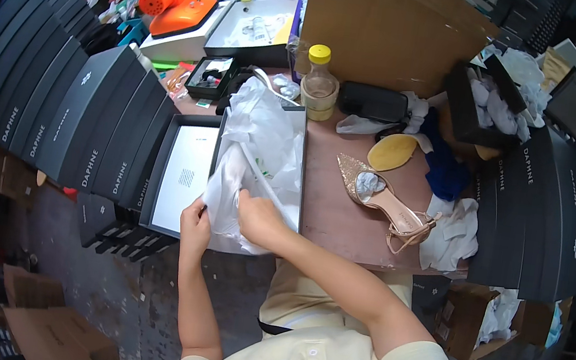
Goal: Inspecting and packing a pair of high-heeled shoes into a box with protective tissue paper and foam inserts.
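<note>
An open black shoe box point(304, 160) stands in front of me with its white-lined lid point(184, 173) to its left. Thin white wrapping point(256, 120) fills the box and spills over its near edge; whether it is a bag or a loose sheet I cannot tell. My left hand point(195, 229) pinches the wrapping's near left edge. Closed fingers of my right hand point(260, 220) grip the wrapping beside it, fingertips partly hidden in its folds. A pale shape shows through under the folds. To the right lies a gold glitter pointed-toe shoe point(391, 205), its toe stuffed with crumpled paper.
Stacked dark shoe boxes point(56, 103) wall the left side; more boxes point(533, 214) rise at right. A yellow-capped bottle point(319, 89), a black case point(372, 102), a yellow pad point(391, 152) and navy cloth point(446, 165) lie beyond. Behind stand an orange device point(184, 14) and a large carton point(390, 32).
</note>
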A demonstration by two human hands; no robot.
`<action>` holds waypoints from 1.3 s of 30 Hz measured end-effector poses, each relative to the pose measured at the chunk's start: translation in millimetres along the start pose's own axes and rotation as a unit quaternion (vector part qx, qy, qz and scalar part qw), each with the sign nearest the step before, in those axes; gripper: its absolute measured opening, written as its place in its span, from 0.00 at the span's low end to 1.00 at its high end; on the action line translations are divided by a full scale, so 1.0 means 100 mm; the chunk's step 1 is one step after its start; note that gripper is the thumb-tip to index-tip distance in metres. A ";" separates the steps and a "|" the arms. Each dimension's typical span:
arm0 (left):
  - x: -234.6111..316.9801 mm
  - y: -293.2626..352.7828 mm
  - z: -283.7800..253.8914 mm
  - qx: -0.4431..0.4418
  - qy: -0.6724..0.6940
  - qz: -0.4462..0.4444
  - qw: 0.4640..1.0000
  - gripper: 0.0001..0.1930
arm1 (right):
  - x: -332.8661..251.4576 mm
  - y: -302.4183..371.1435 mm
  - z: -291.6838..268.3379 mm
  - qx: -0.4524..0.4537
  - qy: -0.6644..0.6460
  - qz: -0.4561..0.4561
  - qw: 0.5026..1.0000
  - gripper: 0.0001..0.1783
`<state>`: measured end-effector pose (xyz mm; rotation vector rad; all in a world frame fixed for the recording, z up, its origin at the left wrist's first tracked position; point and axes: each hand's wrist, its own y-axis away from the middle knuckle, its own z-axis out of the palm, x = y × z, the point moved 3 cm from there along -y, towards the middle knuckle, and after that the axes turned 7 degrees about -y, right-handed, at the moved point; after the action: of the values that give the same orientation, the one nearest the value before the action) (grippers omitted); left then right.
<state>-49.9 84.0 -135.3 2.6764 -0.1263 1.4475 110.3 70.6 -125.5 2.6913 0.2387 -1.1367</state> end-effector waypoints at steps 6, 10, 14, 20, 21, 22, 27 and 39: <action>0.14 -0.05 -0.03 0.016 0.064 0.007 0.998 0.13 | 0.06 0.24 -0.76 -0.150 -0.693 0.021 0.705 0.19; 0.05 -0.15 0.00 0.089 0.008 0.080 0.993 0.14 | 0.14 0.28 -0.80 -0.156 -0.761 -0.018 0.630 0.20; -0.29 -0.30 -0.09 0.117 0.111 0.054 0.986 0.23 | 0.06 0.48 -1.02 -0.042 -0.602 -0.078 0.794 0.22; 1.45 0.43 -0.31 0.184 0.322 0.214 0.904 0.34 | -0.56 0.75 -1.42 0.115 -0.175 -0.347 0.914 0.23; 1.36 0.49 -0.26 0.151 0.370 0.231 0.887 0.36 | -0.74 0.79 -1.37 0.135 -0.064 -0.353 0.924 0.21; 1.27 0.53 -0.20 0.113 0.421 0.245 0.866 0.39 | -0.89 0.82 -1.27 0.153 0.053 -0.352 0.922 0.20; 0.76 0.35 -0.06 0.199 0.300 0.142 0.922 0.36 | -1.03 1.35 -1.54 0.348 0.086 -0.433 0.827 0.22; 1.02 0.96 0.25 0.231 0.461 0.051 0.855 0.33 | -0.24 2.16 -1.85 0.177 -0.063 -0.410 0.893 0.20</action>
<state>14.8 -17.4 -59.3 1.9071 0.1811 2.9016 270.3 -92.3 46.2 2.8540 1.3657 -1.6884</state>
